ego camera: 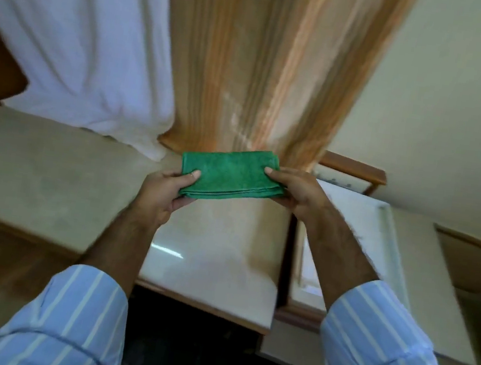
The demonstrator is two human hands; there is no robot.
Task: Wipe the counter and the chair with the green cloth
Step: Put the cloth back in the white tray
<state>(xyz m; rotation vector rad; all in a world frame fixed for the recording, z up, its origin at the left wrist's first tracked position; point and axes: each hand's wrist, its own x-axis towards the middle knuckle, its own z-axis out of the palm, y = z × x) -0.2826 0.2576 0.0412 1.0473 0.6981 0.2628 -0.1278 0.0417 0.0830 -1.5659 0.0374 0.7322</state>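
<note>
A folded green cloth (229, 173) is held flat in the air above the pale stone counter (48, 174). My left hand (163, 193) pinches its left edge, thumb on top. My right hand (296, 191) grips the cloth's right edge the same way. The counter runs from the left side to the middle of the view and has a wooden front edge. No chair can be made out in this view.
A white curtain (77, 35) and an orange striped curtain (265, 62) hang down onto the back of the counter. To the right stand a white appliance top (380, 233) and a wood-framed piece (355, 169). Dark floor shows below, between my sleeves.
</note>
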